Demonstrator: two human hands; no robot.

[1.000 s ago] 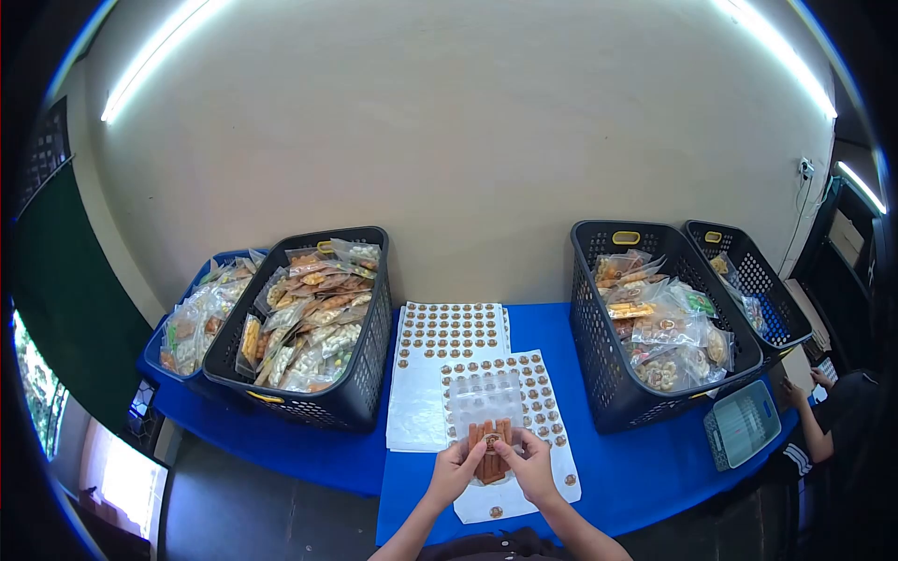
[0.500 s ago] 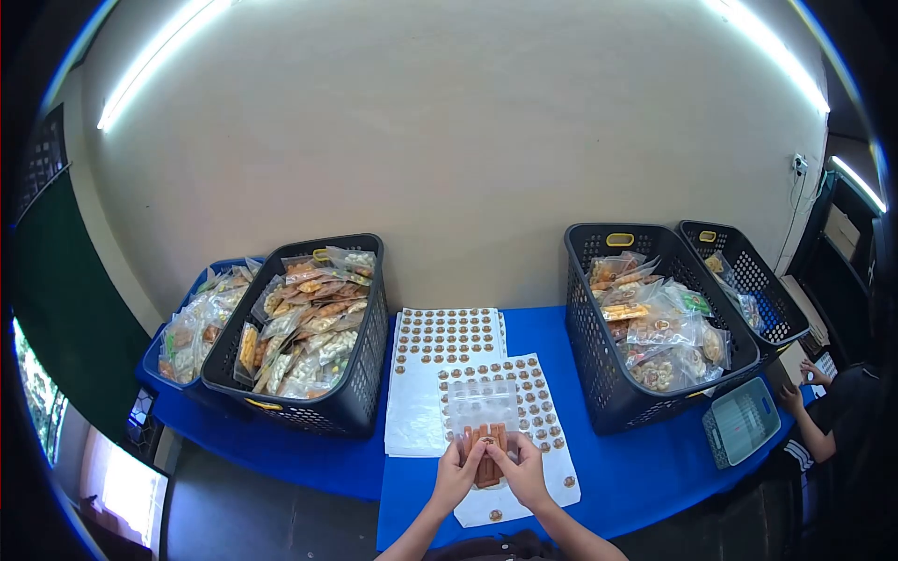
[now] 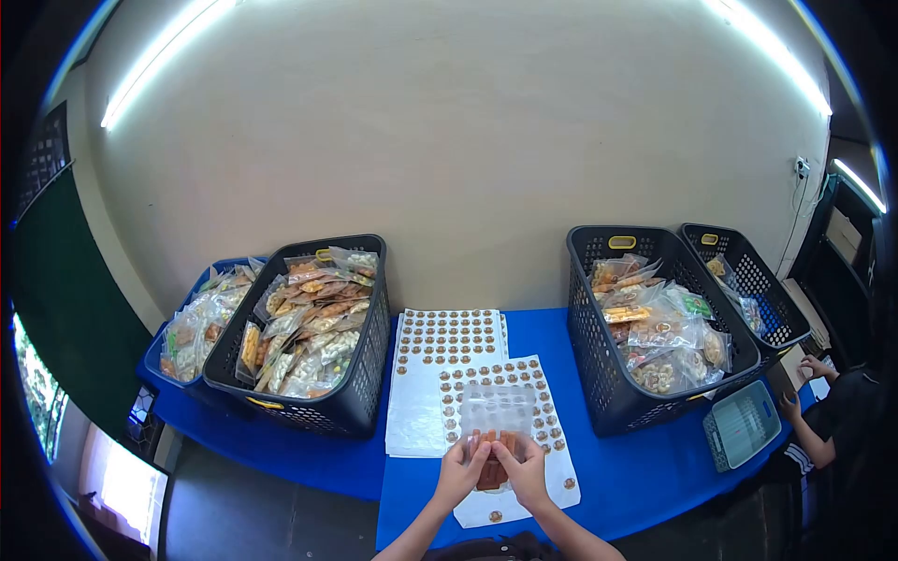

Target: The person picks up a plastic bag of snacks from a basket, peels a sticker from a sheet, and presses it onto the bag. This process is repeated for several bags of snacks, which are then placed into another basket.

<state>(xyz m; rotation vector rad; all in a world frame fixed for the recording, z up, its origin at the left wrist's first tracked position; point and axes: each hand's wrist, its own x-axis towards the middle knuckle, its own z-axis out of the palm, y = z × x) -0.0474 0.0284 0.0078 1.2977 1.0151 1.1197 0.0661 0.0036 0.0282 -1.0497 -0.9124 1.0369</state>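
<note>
A clear plastic bag (image 3: 498, 409) with brown sticks (image 3: 492, 474) in its lower part is held between both hands. My left hand (image 3: 460, 467) grips its left side, and my right hand (image 3: 524, 467) grips its right side, with the thumbs close together on the front. Under the bag lies a white sheet (image 3: 558, 479) with rows of round brown stickers. Another sticker sheet (image 3: 449, 337) rests on a stack of white sheets just behind and to the left.
Dark baskets of filled bags stand at left (image 3: 376, 374) and right (image 3: 585, 374) on the blue cloth (image 3: 645, 477). A blue basket (image 3: 154, 360) sits far left. Farther right are another dark basket (image 3: 795, 323), a pale green basket (image 3: 748, 421) and a co-worker's arm (image 3: 806, 435).
The bag's upper part has tilted and shifted slightly right. My thumbs have moved a little apart, and the round sticker seen between them before no longer shows. The co-worker's hands have moved slightly.
</note>
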